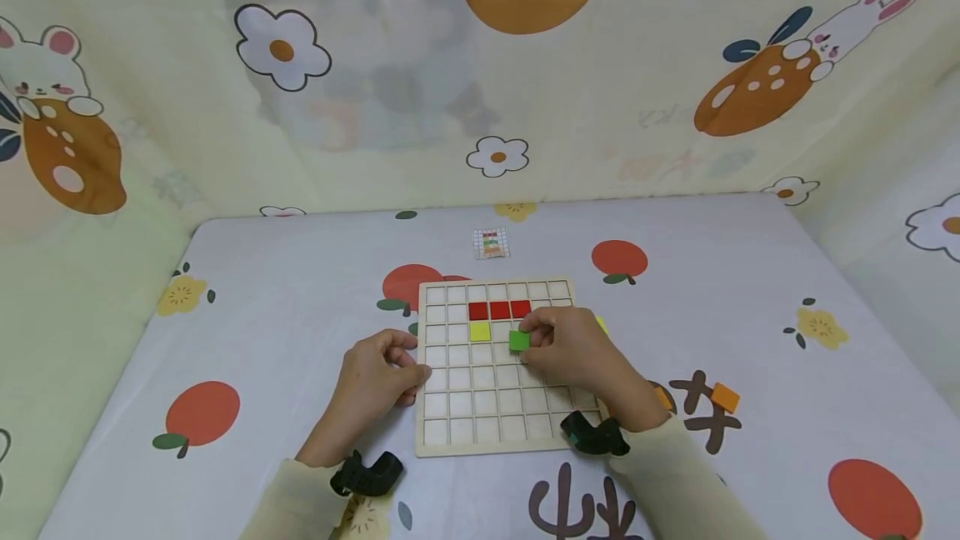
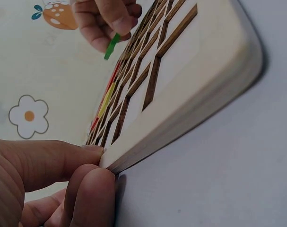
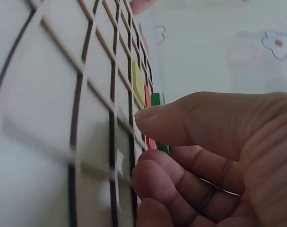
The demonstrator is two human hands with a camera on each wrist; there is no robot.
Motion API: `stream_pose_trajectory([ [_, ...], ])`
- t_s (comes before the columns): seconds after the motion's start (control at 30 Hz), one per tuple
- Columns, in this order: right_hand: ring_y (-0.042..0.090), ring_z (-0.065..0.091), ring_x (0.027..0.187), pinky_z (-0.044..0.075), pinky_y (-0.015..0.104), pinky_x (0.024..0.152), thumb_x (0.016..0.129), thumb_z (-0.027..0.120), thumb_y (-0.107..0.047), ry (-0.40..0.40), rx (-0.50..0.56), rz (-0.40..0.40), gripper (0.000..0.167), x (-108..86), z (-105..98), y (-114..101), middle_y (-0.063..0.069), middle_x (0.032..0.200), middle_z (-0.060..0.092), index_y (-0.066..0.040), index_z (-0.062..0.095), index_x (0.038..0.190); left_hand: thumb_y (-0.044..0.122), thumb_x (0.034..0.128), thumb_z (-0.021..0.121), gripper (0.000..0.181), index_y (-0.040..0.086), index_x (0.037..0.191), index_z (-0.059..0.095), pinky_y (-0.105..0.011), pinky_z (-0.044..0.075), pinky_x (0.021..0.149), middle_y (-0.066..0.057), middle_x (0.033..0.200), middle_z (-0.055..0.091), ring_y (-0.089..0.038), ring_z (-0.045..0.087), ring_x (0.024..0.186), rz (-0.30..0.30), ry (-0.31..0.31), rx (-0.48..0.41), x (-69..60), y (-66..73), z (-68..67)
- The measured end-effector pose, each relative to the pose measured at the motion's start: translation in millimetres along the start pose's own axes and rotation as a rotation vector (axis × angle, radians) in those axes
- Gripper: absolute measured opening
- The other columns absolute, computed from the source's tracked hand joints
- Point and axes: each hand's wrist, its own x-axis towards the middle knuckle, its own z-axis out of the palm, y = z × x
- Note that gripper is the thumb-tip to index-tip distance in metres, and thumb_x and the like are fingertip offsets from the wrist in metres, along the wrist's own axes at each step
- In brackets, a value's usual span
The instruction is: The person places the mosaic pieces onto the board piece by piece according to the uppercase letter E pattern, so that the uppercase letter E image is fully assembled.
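A pale wooden grid board (image 1: 480, 447) lies on the table. Three red tiles (image 1: 499, 310) fill neighbouring cells in one row, and a yellow tile (image 1: 480, 331) sits just below the leftmost. My right hand (image 1: 577, 352) pinches a green tile (image 1: 519, 341) over the board; the left wrist view shows that green tile (image 2: 112, 46) tilted above the surface. My left hand (image 1: 375, 377) holds the board's left edge, and in the left wrist view the thumb and fingers of that hand (image 2: 53, 184) touch the board's rim (image 2: 181, 111). The right wrist view shows the green tile (image 3: 156, 99) partly behind the thumb.
Behind the board lies a small card (image 1: 491, 243) with a coloured grid pattern. An orange tile (image 1: 725, 397) lies to the right, with another orange piece (image 1: 663, 397) beside my right wrist. A bit of yellow (image 1: 602, 324) shows behind my right hand.
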Motion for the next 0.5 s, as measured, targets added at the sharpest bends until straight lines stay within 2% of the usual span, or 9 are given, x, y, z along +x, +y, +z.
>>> stream_pose_trajectory([
  [0.23,0.019,0.057,0.081,0.050,0.030,0.069,0.081,0.079,-0.003,-0.051,-0.008,-0.013,0.018,6.9,16.7,-14.2,0.002,0.081,0.061,-0.009,0.076,0.098,0.002,0.0846,0.082,0.032,0.002,0.113,0.067,-0.025,0.057,0.053,-0.008,0.081,0.063,-0.015,0.062,0.054,-0.017,-0.001,0.006,0.4,1.6,-1.2],
  [0.5,0.020,0.056,0.082,0.049,0.031,0.069,0.082,0.080,-0.003,-0.060,0.012,-0.034,0.019,9.5,26.4,-18.1,0.001,0.082,0.060,-0.010,0.076,0.099,0.003,0.0858,0.081,0.032,0.003,0.114,0.067,-0.025,0.056,0.053,-0.008,0.081,0.063,-0.015,0.062,0.054,-0.026,-0.007,0.007,0.9,2.7,-2.9],
])
